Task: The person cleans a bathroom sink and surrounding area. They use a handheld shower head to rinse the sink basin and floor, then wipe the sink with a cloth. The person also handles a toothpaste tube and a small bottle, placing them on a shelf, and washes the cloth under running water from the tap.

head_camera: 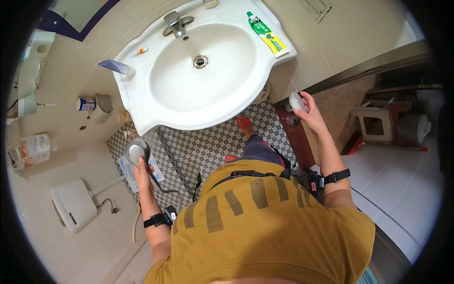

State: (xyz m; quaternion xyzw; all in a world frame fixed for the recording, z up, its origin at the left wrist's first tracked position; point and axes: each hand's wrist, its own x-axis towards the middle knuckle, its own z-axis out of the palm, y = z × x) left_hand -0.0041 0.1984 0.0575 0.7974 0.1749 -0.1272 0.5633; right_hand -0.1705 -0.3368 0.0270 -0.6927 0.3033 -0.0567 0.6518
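My left hand [142,177] grips a chrome shower head [136,150] by its handle, left of the washbasin and below its corner. A grey hose [171,191] trails from it towards my body. Past the basin's right front edge, my right hand [312,115] pinches a small translucent plastic item [296,102], perhaps a cup or lid. Between my hands is the white washbasin [209,122] with a metal tap [175,25]. A Darlie toothpaste tube [268,35] lies on its right rim; a small tube [139,52] and a bluish translucent container [115,66] are on the left.
A white toilet cistern [73,206] is mounted on the left wall. A raised dark red threshold [292,136] borders the patterned tile floor [198,145] on the right. Beyond it are a plastic stool [371,122] and a red broom or brush head [353,143].
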